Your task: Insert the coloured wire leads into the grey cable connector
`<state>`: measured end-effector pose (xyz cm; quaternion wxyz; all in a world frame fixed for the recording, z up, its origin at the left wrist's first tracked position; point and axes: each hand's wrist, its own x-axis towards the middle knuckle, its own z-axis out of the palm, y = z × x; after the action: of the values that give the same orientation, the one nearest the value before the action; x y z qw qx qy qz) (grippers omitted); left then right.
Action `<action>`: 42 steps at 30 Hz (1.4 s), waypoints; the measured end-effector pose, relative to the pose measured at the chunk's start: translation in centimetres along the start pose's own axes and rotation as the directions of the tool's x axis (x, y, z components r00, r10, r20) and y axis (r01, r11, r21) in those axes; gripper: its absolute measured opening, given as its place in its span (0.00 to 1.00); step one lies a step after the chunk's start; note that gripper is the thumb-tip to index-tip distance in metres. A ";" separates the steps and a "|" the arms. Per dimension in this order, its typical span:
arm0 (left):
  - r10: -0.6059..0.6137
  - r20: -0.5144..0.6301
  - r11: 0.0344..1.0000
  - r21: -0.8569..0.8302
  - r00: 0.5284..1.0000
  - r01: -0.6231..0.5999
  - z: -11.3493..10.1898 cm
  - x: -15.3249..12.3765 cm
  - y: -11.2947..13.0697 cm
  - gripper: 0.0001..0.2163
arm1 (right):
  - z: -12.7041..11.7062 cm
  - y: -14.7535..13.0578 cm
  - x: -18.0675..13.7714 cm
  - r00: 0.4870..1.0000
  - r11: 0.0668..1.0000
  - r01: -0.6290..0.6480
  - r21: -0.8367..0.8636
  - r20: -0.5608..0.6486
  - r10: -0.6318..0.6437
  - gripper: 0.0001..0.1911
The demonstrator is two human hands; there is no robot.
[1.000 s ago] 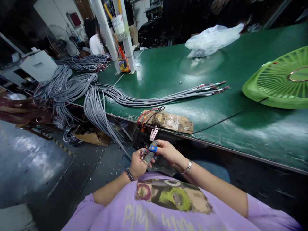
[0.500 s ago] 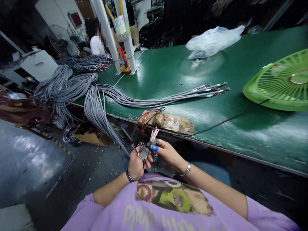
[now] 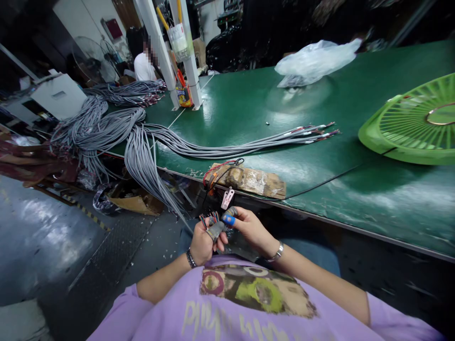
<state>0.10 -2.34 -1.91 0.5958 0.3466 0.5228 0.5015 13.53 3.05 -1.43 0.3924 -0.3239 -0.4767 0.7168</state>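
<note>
My left hand [image 3: 202, 245] is closed around the stripped ends of grey cables [image 3: 156, 179], which hang from the bench down to it. Thin coloured wires [image 3: 213, 218] fan out above its fingers, and a grey wrap covers its thumb. Close against these wires, my right hand [image 3: 249, 229] has thumb and forefinger pinched together; what lies between them is too small to make out. Blue tape [image 3: 228, 219] is on the right thumb and a grey wrap on the forefinger. Just beyond the fingers, a pink clip [image 3: 227, 199] hangs by the bench edge.
A worn wooden block [image 3: 261, 182] with red and black leads sits at the edge of the green bench [image 3: 241, 104]. Grey cable bundles [image 3: 106, 128] lie left. A green fan [image 3: 412, 123] stands right, a plastic bag [image 3: 316, 61] behind. A person [image 3: 144, 64] is in the background.
My left hand and its coloured wires have shifted slightly right. My right fingertips have come away from the pink clip and now sit just below it.
</note>
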 end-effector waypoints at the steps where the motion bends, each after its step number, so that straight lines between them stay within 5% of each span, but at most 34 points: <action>1: -0.014 -0.020 0.999 -0.043 1.000 0.013 0.1 0.1 0.0 0.18 | 0.1 0.0 0.0 1.000 1.000 0.014 -0.004 -0.015 -0.014 0.14; 4: -0.034 -0.044 0.994 -0.106 0.998 0.029 0.1 0.1 0.1 0.17 | 0.2 0.2 0.1 0.997 0.997 0.057 -0.047 -0.050 -0.060 0.13; 11: 0.055 0.092 0.988 0.141 0.994 -0.067 -0.2 -0.5 0.0 0.19 | 0.2 0.6 0.5 1.000 0.998 0.007 -0.069 0.009 -0.007 0.14; 20: 0.011 -0.034 0.976 -0.217 0.999 -0.018 -0.2 0.2 0.2 0.14 | 0.3 0.4 0.1 0.999 0.999 -0.011 0.033 -0.046 0.012 0.13; 24: -0.019 -0.028 0.970 -0.241 0.999 0.011 -0.3 0.3 0.2 0.14 | 0.1 0.7 0.5 0.995 0.997 -0.049 0.058 -0.086 0.053 0.14; 31: -0.034 0.007 0.973 -0.227 0.999 0.035 -0.3 0.3 0.0 0.15 | 0.3 0.4 1.3 0.990 0.970 -0.139 0.199 0.027 0.136 0.15; 36: -0.043 0.002 0.980 -0.194 0.999 0.043 -0.3 0.2 -0.3 0.15 | 0.5 0.5 1.9 0.989 0.959 -0.120 0.257 -0.056 0.139 0.17; 42: -0.008 -0.089 0.989 -0.151 0.996 -0.005 -0.2 0.2 -0.7 0.15 | 0.3 0.5 1.7 0.978 0.991 -0.078 0.108 -0.183 0.096 0.16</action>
<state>0.08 -2.33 -2.64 0.5968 0.2772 0.5097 0.5542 12.32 4.25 -1.89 0.4196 -0.3906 -0.3865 0.7225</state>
